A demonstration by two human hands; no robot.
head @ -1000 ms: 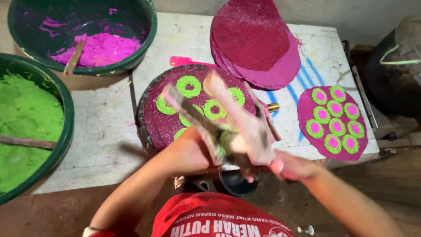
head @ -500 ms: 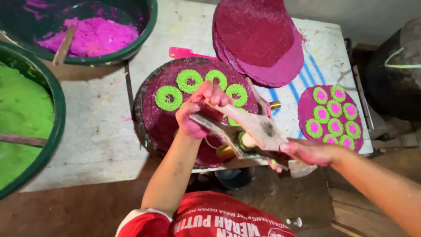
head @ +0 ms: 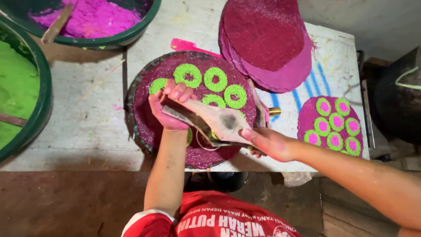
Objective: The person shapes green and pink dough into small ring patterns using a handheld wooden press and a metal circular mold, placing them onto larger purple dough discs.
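Observation:
A round dark tray (head: 131, 103) on the table carries a magenta lacy disc (head: 151, 129) with several green rings (head: 215, 79) piped on it. My left hand (head: 169, 112) grips the narrow end of a stained beige piping cone (head: 215, 120) low over the disc's left half, beside the leftmost green ring (head: 157, 84). My right hand (head: 268, 142) holds the cone's wide end near the tray's front right edge. Both hands are stained pink. The cone's tip is hidden by my fingers.
A stack of plain magenta discs (head: 267, 39) lies at the back. A finished disc (head: 331, 125) with green-and-pink rings lies at the right. Two green basins hold pink paste (head: 87, 17) and green paste (head: 17, 87). A pink handle (head: 188, 45) pokes out behind the tray. A dark pot (head: 399, 96) stands off the table's right edge.
The cone has dropped from raised and blurred to a low slant over the disc. My left hand has shifted left along the row of green rings, my right hand following.

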